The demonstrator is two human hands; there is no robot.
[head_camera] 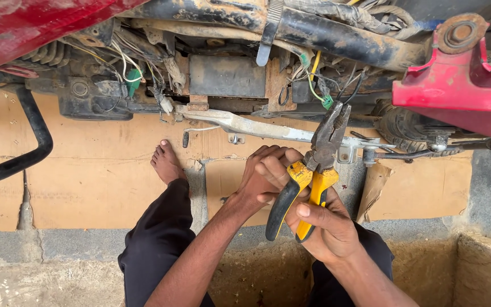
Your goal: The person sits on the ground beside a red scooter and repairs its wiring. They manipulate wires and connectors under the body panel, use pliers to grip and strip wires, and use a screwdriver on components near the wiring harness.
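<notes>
My right hand (328, 224) grips the yellow-and-black handles of a pair of pliers (313, 170). The steel jaws point up and slightly right toward the wiring under a red motorcycle (456, 85). My left hand (262, 173) is closed against the upper part of the left handle, just below the pivot. Whether something small is pinched in the jaws or fingers is hidden. Both forearms come up from the bottom of the view.
The motorcycle's black frame tube (336, 34), battery box (225, 74) and loose wires (313, 79) hang overhead. A silver lever bar (257, 126) runs across. Cardboard sheets (98, 170) cover the floor; my bare foot (167, 162) rests there. A black hose (35, 136) curves at left.
</notes>
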